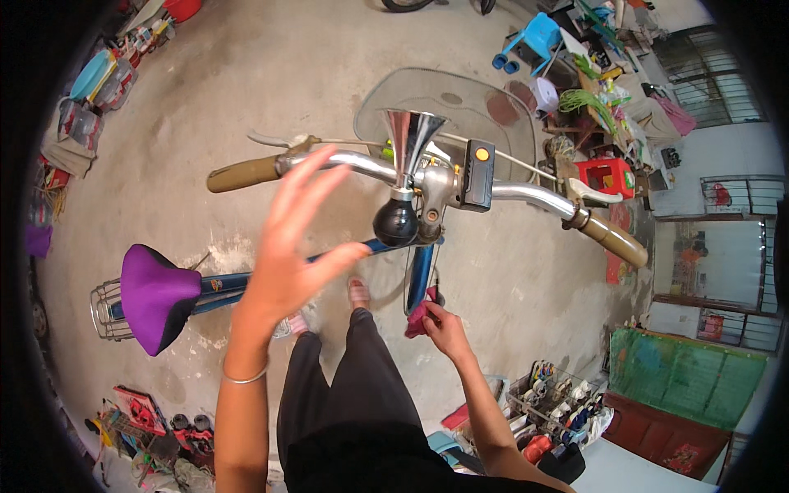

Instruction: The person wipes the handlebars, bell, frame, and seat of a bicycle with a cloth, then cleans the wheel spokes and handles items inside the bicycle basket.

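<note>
A bicycle stands across in front of me, its chrome handlebar (536, 196) carrying a metal bulb horn (396, 223) and a black box with an orange button (478, 175). My left hand (290, 252) is raised with fingers spread, near the left brown grip (243, 174), holding nothing. It looks slightly blurred. Lower right, my right hand (445, 330) pinches a crumpled dark pink cloth (420, 315) beside the blue frame tube (421, 274) below the handlebar. At the left is the saddle with a purple cover (157, 299), a wire rear rack (111, 308) behind it.
A clear windshield or basket-like panel (456, 98) rises beyond the handlebar. A blue plastic chair (542, 36), a red stool (607, 177) and a cluttered table line the right. A shoe rack (548, 394) stands lower right; water bottles (80, 123) and a basin (92, 74) are left.
</note>
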Available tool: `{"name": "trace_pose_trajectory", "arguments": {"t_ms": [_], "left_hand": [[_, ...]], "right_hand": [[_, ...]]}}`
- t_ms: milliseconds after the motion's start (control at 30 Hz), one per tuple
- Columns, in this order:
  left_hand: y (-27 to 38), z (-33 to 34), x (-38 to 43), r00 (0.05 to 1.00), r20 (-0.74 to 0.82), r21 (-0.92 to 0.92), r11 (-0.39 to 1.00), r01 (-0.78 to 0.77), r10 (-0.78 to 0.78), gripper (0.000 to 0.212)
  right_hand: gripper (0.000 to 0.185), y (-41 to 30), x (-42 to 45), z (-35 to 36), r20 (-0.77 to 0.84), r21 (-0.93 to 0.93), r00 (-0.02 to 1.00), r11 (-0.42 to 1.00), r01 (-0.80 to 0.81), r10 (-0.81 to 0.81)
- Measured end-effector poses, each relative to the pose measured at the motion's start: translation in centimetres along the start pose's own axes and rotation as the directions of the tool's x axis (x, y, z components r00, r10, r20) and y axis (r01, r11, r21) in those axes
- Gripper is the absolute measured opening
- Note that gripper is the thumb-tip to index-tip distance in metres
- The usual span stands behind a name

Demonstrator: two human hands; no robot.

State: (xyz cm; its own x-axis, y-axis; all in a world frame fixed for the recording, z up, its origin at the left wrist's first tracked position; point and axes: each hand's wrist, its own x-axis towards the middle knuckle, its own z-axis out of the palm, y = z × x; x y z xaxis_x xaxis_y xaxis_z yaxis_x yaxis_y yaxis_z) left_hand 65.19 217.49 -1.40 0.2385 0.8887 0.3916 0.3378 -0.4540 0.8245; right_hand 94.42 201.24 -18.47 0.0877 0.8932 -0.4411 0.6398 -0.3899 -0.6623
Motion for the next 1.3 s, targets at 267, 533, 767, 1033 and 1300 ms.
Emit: {"name": "trace_pose_trajectory", "arguments": {"t_ms": [267, 533, 767, 1033, 1300], "left_hand": [[-10.2, -16.4, -16.3, 0.717, -0.496, -0.12, 0.856, 0.503, -0.49, 0.022], [-18.6, -24.3, -23.2, 0.691, -0.522, 0.221, 0.703, 0.676, -0.5, 0.018], [-19.8, -22.7, -21.2, 0.77, -0.512, 0.538, 0.557, 0.633, -0.381, 0.025], [-20.0, -23.0, -21.0, 0.821, -0.492, 0.661, 0.489, 0.569, -0.289, 0.026], [-20.2, -22.6, -20.9, 0.815, -0.506, 0.652, 0.493, 0.577, -0.284, 0.023]], "right_hand": [[0.041, -12.4, 3.9, 2.3, -0.241, -0.329, 0.886, 0.892, 0.311, -0.397], [0.044, -10.2, 11.7, 16.7, -0.003, -0.359, 0.989, 0.923, 0.138, -0.149], [0.033, -11.0, 10.0, 21.2, 0.03, -0.14, 0.982, 0.972, 0.191, -0.189], [0.034, -12.0, 6.8, 5.8, -0.434, -0.213, 0.829, 0.935, 0.284, -0.351], [0.051, -11.9, 11.3, 13.3, -0.135, -0.562, 0.974, 0.824, 0.076, -0.182]]}}
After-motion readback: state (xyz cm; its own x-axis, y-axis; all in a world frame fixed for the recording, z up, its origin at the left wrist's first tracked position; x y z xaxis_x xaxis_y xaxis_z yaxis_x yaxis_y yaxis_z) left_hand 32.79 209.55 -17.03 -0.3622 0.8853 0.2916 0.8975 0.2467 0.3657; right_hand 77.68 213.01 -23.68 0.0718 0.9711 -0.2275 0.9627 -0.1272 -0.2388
